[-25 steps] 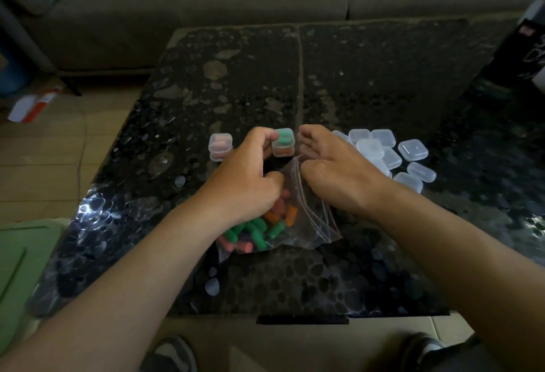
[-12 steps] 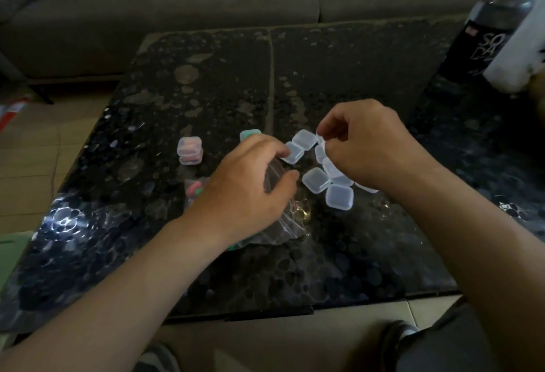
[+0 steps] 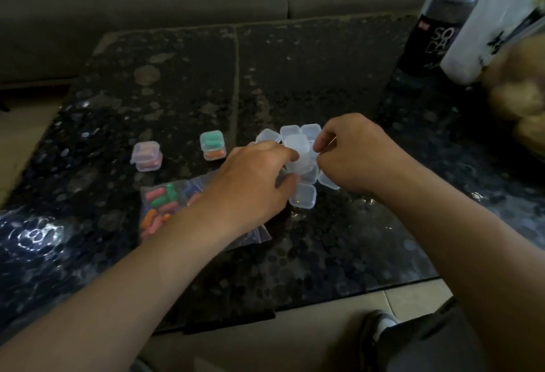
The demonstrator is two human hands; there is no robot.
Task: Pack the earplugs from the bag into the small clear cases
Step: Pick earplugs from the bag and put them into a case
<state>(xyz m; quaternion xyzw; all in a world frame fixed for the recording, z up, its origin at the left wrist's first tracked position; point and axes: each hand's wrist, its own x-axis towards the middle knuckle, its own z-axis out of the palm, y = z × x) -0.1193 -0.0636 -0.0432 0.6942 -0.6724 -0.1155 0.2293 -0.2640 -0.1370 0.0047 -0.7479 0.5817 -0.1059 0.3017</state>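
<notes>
Showing the head view: left hand [image 3: 253, 182] and right hand [image 3: 351, 153], fingers curled, pinch 1 clear case [image 3: 299, 154] between them, above the pile of empty cases [image 3: 303, 198]; the bag of earplugs [image 3: 165, 206] lies flat on the table [image 3: 295, 76], partly under the left wrist; 2 stacks of filled cases [image 3: 213, 145] stand left of the pile.

Both bare forearms reach forward and converge. The left hand [image 3: 253, 185], knuckles up and fingers curled, and the right hand [image 3: 351, 153], likewise curled, meet almost fingertip to fingertip, each pinching one side of a small clear case [image 3: 299, 154]
</notes>
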